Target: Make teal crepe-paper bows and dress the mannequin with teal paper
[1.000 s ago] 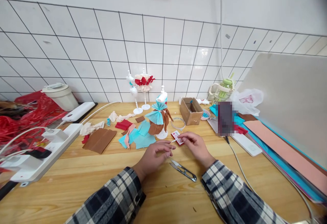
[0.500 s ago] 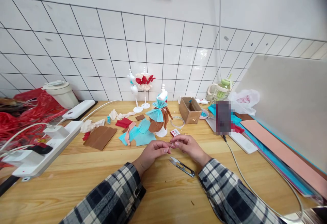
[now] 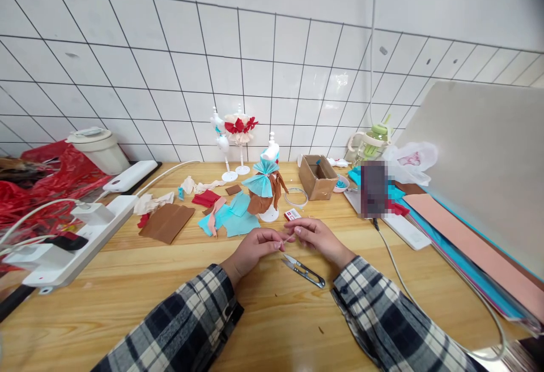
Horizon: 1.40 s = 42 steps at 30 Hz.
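A thin pale strand (image 3: 289,239) runs between my fingertips above the wooden table. My left hand (image 3: 255,252) pinches one end, while the fingers of my right hand (image 3: 322,242) close on the other. Just below them lie thread snips (image 3: 304,270), blades pointing up-left. Beyond my hands stands a small white dress form (image 3: 271,153) wearing a blue pleated paper bow (image 3: 263,178) and a brown crumpled paper skirt (image 3: 262,204). A small red and white box (image 3: 292,214) rests behind my right fingers and is partly covered by them.
Blue paper pieces (image 3: 240,222), a brown sheet (image 3: 166,223) and red paper (image 3: 206,198) lie left of the form. Two other dress forms (image 3: 241,154) stand behind. A cardboard box (image 3: 318,182) and wire coil (image 3: 296,197) are right; a power strip (image 3: 85,247) is left.
The view has tilted and shifted slightly. My hands are a little farther apart, and more of the pale strand shows between them. The snips and dress forms stay in place.
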### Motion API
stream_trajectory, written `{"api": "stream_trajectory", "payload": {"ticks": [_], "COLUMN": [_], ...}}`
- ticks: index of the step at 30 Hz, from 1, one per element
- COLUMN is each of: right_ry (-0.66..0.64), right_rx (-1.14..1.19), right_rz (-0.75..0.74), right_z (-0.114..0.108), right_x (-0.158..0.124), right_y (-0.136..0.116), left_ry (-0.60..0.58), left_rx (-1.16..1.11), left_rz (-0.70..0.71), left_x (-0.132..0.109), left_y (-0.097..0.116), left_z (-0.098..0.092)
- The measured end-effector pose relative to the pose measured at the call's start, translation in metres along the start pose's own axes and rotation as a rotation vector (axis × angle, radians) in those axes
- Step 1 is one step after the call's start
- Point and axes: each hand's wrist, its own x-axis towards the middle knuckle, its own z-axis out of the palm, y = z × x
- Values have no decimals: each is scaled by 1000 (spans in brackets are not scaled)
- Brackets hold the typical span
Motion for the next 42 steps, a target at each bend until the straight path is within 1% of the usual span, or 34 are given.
{"api": "stream_trajectory", "payload": {"ticks": [2,5,9,14,18,22,24,26,28,30,33,35,36,38,42], "right_ry": [2,-3,-37,-52,-30,-67,-43,14,85,140,140,129,140,165,162], "right_rx": [-40,-54,-4,21,-3,-48,-62,-72,-120,-240,-501,-643,-687,-717,-641], "right_rz": [36,40,37,42,-2,16,16,-3,-52,-164,-417,-540,-569,-579,-588], "right_z": [-2,-4,-6,-4,-1,-4,-8,-14,-18,-17,-5,4,8,13,12], "right_x": [1,2,1,1,4,3,3,2,2,0,-3,-5,-5,-5,-3], "right_y": [2,4,1,2,6,5,3,1,-1,-5,-11,-13,-14,-13,-12], "left_ry": [-5,-22,-35,-9,-8,-1,28,57,64,43,20,33,42,48,22], "left_rx": [16,31,24,73,93,105,107,99,87,84,103,111,112,115,115], "left_rz": [-4,-2,10,-7,-2,11,28,43,42,23,2,0,-3,-5,10], "left_x": [0,1,0,0,1,3,4,4,4,4,3,4,4,4,4], "left_y": [0,1,2,3,3,2,0,-1,-1,1,2,1,0,-2,-2], "left_z": [1,1,2,2,3,3,2,0,0,1,2,2,1,0,0]}}
